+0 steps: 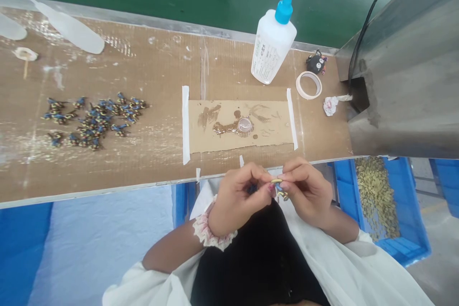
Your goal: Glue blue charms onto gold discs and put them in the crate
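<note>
Just over the table's front edge, my left hand and my right hand meet fingertip to fingertip. Between their thumbs and forefingers they pinch a small blue-and-yellow figure with a thin yellow disc at its top. A bit of blue also shows inside the curl of my left fingers, too hidden to name. Beyond the hands, a small clear round dish sits on a cardboard strip held by white tape and stained with brown wet glue-like smears. A heap of similar small figures lies to the left.
A white bottle with a blue nozzle stands behind the strip. A tape roll, a black trinket and crumpled tissue lie at right beside a metal housing. A blue crate holds many yellow discs. Plastic dropper bottle far left.
</note>
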Motion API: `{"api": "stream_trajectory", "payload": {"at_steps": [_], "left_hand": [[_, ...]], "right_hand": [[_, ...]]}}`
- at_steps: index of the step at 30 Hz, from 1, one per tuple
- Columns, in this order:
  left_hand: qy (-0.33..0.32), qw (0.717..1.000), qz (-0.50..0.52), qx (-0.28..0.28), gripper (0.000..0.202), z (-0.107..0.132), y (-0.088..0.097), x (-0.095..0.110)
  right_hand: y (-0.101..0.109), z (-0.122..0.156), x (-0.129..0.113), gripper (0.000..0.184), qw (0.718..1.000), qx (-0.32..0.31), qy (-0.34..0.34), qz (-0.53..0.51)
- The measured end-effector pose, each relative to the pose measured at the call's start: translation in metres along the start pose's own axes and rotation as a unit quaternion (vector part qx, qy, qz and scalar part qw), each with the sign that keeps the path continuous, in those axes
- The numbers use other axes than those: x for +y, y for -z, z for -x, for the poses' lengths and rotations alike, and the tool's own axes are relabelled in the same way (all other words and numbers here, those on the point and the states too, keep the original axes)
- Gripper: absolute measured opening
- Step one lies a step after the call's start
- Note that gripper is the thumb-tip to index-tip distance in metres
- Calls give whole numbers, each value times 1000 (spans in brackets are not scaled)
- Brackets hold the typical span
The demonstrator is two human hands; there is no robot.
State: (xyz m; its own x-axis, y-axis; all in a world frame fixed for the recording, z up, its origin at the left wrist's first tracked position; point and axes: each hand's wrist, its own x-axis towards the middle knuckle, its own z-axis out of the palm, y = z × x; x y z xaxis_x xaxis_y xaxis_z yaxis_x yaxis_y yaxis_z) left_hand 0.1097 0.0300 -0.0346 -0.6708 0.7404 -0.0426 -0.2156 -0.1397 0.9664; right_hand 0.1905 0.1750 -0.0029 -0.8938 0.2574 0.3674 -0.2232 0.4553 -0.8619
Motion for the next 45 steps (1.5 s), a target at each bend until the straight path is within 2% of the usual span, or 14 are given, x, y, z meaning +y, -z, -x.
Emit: {"api": "stream_trajectory", "payload": {"at_steps": [4,10,14,18,22,26,29,33,36,45], "left_hand": [[24,997,72,-7,18,-2,-2,-1],[73,989,126,-1,25,-8,-4,2],[128,977,170,-11,28,-14,-4,4],[174,963,207,-4,28,-18,-5,3],[196,958,208,-5,27,-21,-5,1],[214,954,207,-39,31,-21,-6,1],[216,953,207,-47,34,-21,-7,0],[201,955,212,-57,33,-21,-7,-3],[179,954,230,-69,29,-20,-7,-7],[112,959,246,-80,18,-19,-8,-13]], "right_hand": [[-1,0,2,5,1000,-4,-8,-15],[-4,1,7,6,996,9,-50,-67],[-3,2,8,11,993,19,-84,-86],[4,3,5,32,994,5,-94,-48],[11,2,1,39,998,-9,-55,8],[12,-4,-1,28,998,-11,-57,29],[9,-5,-1,15,994,14,-106,-7],[6,-2,1,8,964,69,-216,-138],[4,-1,1,5,934,90,-269,-217],[4,-9,-2,5,881,91,-318,-339]]}}
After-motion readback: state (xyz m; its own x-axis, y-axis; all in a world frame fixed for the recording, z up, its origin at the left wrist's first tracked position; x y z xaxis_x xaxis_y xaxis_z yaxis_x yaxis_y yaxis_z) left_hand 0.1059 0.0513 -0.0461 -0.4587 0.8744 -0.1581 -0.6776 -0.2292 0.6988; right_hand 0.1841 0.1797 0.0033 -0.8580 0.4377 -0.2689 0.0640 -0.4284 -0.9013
